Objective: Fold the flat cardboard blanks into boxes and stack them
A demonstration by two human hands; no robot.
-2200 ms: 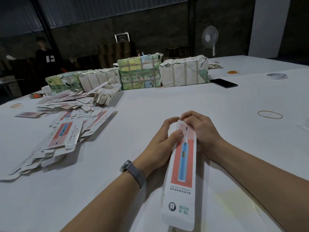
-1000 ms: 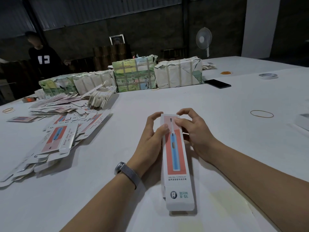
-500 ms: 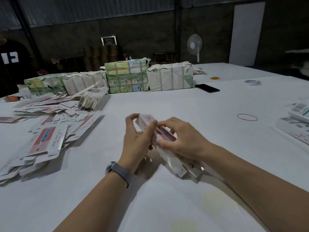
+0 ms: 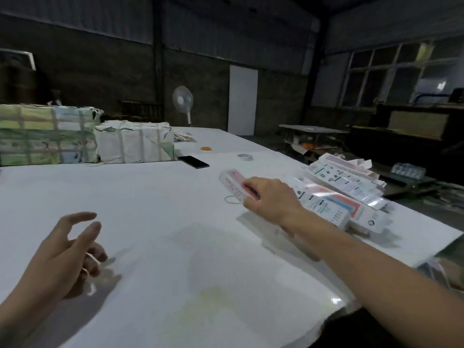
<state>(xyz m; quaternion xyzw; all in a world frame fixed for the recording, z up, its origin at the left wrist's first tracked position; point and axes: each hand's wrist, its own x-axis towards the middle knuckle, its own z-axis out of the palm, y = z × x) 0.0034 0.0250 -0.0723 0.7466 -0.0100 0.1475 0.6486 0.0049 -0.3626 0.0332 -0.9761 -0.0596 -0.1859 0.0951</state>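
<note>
Gripping folded box (image 4: 234,186), right hand (image 4: 270,198).

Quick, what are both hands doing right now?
Left hand: open, fingers loose, holding nothing.
Right hand: gripping the folded box.

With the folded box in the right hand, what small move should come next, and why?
Probably carry the folded white-and-red cardboard box rightward and set it on the pile of finished boxes. The right hand grips it above the white table, short of the pile; the left hand holds nothing.
</note>
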